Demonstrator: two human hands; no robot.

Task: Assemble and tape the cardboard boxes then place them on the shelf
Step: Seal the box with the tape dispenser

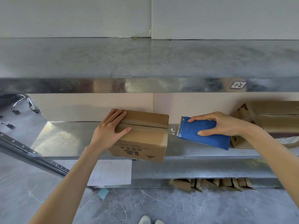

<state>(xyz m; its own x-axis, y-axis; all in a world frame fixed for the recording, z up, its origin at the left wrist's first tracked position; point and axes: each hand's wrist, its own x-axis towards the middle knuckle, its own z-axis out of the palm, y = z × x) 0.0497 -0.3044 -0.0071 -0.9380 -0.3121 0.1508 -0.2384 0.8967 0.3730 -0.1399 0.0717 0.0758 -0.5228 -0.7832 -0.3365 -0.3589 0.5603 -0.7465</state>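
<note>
Left hand (108, 130) lies flat, fingers straight, on the cardboard box (142, 136) at the shelf's (64, 139) front edge; right hand (220, 124) fingers clamp the blue tape dispenser (202, 135) just beside it.

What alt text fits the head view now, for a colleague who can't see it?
A person's left hand presses flat on a taped cardboard box on a metal shelf, while the right hand holds a blue tape dispenser just off the box's right end, clear tape stretched between them. Loose cardboard lies further right on the shelf.
</note>
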